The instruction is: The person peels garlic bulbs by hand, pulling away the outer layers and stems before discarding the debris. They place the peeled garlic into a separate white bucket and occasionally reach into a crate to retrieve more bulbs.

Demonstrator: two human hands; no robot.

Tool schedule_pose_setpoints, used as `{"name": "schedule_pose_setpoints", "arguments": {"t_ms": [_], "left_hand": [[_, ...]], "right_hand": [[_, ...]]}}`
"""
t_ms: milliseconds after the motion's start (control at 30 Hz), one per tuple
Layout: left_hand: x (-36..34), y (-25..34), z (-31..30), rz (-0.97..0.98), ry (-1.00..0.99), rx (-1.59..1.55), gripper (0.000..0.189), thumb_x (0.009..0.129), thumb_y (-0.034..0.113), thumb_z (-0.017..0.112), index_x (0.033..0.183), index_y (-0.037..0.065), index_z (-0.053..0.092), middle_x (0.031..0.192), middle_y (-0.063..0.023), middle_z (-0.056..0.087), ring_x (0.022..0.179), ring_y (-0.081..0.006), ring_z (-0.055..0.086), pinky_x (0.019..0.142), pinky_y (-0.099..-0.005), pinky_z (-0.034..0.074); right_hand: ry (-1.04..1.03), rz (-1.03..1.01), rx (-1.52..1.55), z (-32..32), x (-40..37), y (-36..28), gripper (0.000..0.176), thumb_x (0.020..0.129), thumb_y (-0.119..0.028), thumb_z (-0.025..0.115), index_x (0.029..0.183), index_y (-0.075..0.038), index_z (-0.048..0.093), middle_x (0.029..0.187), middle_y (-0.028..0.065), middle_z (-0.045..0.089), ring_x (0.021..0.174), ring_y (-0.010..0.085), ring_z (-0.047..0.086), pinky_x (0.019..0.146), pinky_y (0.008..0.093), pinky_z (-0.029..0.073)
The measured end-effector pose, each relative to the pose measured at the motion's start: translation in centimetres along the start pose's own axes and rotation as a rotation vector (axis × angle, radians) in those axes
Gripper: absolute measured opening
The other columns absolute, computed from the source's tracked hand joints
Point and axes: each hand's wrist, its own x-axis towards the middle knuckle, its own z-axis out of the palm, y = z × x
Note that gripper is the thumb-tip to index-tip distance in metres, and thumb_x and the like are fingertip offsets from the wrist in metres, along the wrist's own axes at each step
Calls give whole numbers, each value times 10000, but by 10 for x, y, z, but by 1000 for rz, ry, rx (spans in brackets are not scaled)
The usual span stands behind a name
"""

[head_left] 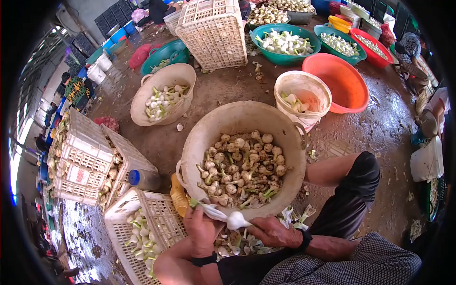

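A white, peeled garlic bulb (236, 221) with a pale green stem is stretched between my hands, over the near rim of a large beige tub (289, 190). My left hand (202, 230) is closed on the stem side. On the other side, my right hand (275, 232) pinches the pointed white end of the bulb; whether it also holds a small tool is hidden. Inside the tub lies a heap of unpeeled, soil-stained garlic bulbs (232, 178) with short stems. Loose peelings (237, 244) are piled below my hands, between my legs.
To the left stand a white crate (116, 228) of peeled garlic, a blue-lidded jar (145, 179) and stacked crates (90, 152). Ahead are a beige basin (185, 107), a white bucket (280, 102), an orange basin (358, 95) and a tall crate (213, 38). People sit along both sides.
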Motion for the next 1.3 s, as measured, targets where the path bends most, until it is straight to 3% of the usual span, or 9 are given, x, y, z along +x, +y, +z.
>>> {"name": "schedule_pose_setpoints", "arguments": {"t_ms": [200,300,367,467,567,867,1033,1133,1300], "left_hand": [[4,25,-24,94,46,-224,176,945,116,522,1101,51,571,938,-84,652,744,-195,645,639,-328,541],[-5,31,-16,-22,-141,520,273,874,107,579,1118,-15,580,979,-103,651,831,-170,626,708,-291,519],[-8,18,-12,-299,-498,891,401,831,119,683,1206,11,592,973,-100,674,865,-173,643,757,-291,525],[-14,4,2,-163,-931,1053,554,774,143,754,1272,8,550,1023,-105,669,924,-169,629,790,-287,518],[-21,23,24,-424,-672,791,604,746,132,766,1284,-5,529,1077,-63,650,973,-162,610,860,-296,485],[-22,14,9,-361,-478,392,707,665,55,823,1279,-54,489,1163,-121,615,1072,-197,593,964,-312,456],[-25,25,-26,253,-123,-151,684,746,387,773,1259,24,503,1086,-107,622,956,-247,630,827,-407,527],[-18,83,-56,517,-384,-674,800,780,471,738,1357,24,412,1093,-77,575,860,-159,561,740,-300,478],[-36,104,-79,688,-403,-628,760,819,464,710,1349,16,403,1024,-74,527,771,-153,486,708,-313,446]], "right_hand": [[40,243,289,-7,-2,4,314,984,-233,537,1199,-9,580,771,101,620,677,150,605,609,313,481],[47,237,398,-16,0,-1,340,985,-257,545,1225,-18,575,822,39,618,706,75,574,621,270,481],[69,244,411,-20,2,-4,328,982,-250,552,1213,-19,583,843,20,619,714,77,578,636,256,488],[97,256,403,-27,1,-3,298,970,-230,572,1174,-14,601,853,7,622,738,73,580,668,243,496],[88,259,437,-30,0,-3,291,960,-195,588,1189,-16,598,897,15,629,781,71,586,694,241,498],[25,175,443,-14,5,5,325,937,-123,579,1238,0,561,1029,67,621,902,125,594,782,277,495],[-53,270,315,-20,1,29,331,883,-81,506,1196,13,555,926,100,635,834,154,612,748,302,501],[-155,348,181,-28,2,35,317,839,-61,466,1125,15,580,832,110,632,755,176,618,710,319,505],[-283,325,67,-20,6,58,264,839,-70,470,1043,7,620,856,158,660,753,240,646,714,356,515]]}}
